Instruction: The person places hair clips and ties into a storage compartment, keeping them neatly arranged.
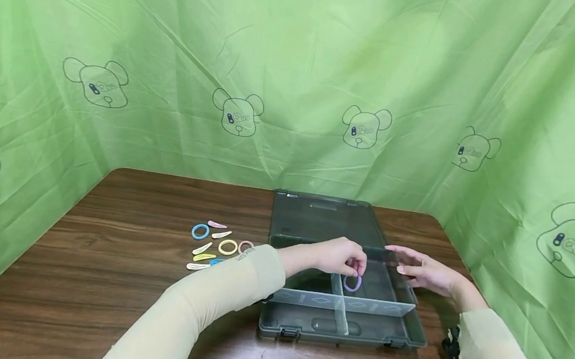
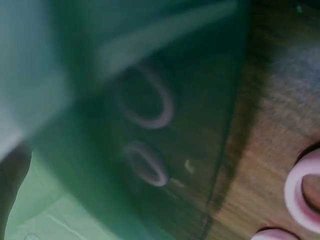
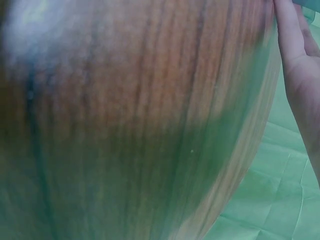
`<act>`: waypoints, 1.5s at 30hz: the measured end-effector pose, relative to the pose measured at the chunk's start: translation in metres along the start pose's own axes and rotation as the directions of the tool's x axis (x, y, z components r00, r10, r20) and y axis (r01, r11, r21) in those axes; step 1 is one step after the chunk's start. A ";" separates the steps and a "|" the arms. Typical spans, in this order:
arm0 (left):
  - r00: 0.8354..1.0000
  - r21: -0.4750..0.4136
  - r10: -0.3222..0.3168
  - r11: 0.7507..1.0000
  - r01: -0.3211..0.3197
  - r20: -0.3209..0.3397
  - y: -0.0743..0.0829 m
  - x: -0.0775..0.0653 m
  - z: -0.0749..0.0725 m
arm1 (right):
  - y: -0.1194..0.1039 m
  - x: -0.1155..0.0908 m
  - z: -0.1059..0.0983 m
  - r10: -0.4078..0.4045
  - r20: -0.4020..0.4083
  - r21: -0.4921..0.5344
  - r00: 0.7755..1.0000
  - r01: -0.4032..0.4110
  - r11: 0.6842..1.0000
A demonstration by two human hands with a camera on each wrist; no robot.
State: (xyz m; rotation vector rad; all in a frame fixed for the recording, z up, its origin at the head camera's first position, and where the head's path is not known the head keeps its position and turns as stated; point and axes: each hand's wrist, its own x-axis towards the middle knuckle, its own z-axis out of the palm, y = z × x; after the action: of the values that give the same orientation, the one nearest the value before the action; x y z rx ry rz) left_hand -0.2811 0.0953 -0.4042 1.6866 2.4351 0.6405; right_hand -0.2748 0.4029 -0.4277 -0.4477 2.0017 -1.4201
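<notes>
At the left on the wooden table (image 1: 147,235) lie a blue ring (image 1: 193,230), a yellow ring (image 1: 227,253) and a pink ring (image 1: 240,247), with small hair clips (image 1: 202,248) beside and near them (the left sleeve (image 1: 229,272) cuts across the near side of this group).

Rightward, that arm reaches over the near-left part of the dark see-through box (image 1: 299,332), whose lid (image 1: 327,224) lies folded back on the far side. Pale dividers (image 1: 374,307) cross inside it. The step in hand looks like setting the purple ring (image 1: 359,283) down in the far-right compartment, just right of the lengthwise divider; whether it touches the floor there I cannot tell. The next move would seem to call for lowering it the last bit and easing the fingertips apart.

The left hand (image 1: 343,257) has its thumb and fingers drawn together, bent downward, pinching the top of that ring, which hangs below them.

Farthest right, the right hand (image 1: 429,273) is spread, fingers nearly straight and thumb apart, against the box's right side, apparently steadying it (how firmly it presses cannot be seen). It has no loose piece visible in it.
</notes>
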 end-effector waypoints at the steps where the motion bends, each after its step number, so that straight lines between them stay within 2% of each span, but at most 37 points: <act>1: 1.000 0.004 0.003 1.000 -0.003 0.006 0.000 -0.001 0.002 | 0.000 0.000 0.000 -0.001 0.001 0.002 1.000 0.001 1.000; 8: 1.000 -0.013 -0.013 1.000 0.013 0.015 0.005 -0.005 0.005 | 0.003 0.001 -0.001 0.005 -0.007 -0.019 1.000 -0.005 1.000; 16: 0.995 -0.031 -0.026 0.999 0.029 0.098 0.009 -0.004 -0.001 | 0.002 0.001 -0.001 0.004 -0.009 -0.026 1.000 -0.004 1.000; 23: 0.998 -0.062 -0.009 0.998 0.012 0.054 0.004 -0.005 0.000 | 0.002 0.001 -0.001 0.002 -0.004 -0.024 1.000 -0.002 1.000; 29: 0.999 -0.116 0.032 0.993 -0.030 0.018 0.003 -0.009 -0.009 | 0.002 0.001 0.000 -0.009 0.006 0.006 1.000 0.009 1.000; 35: 0.998 -0.105 0.063 0.993 -0.060 0.023 0.006 -0.021 -0.024 | 0.002 0.001 0.000 -0.008 0.015 0.024 1.000 0.008 1.000; 45: 0.998 -0.112 0.031 0.993 -0.037 -0.050 0.012 -0.057 -0.042 | 0.003 0.001 -0.001 -0.025 0.012 0.003 1.000 0.025 1.000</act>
State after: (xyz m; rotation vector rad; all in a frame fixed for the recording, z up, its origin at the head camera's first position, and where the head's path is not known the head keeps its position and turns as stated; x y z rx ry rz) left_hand -0.2624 0.0352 -0.3695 1.6913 2.3568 0.8162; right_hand -0.2760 0.4044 -0.4301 -0.4806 1.9912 -1.4321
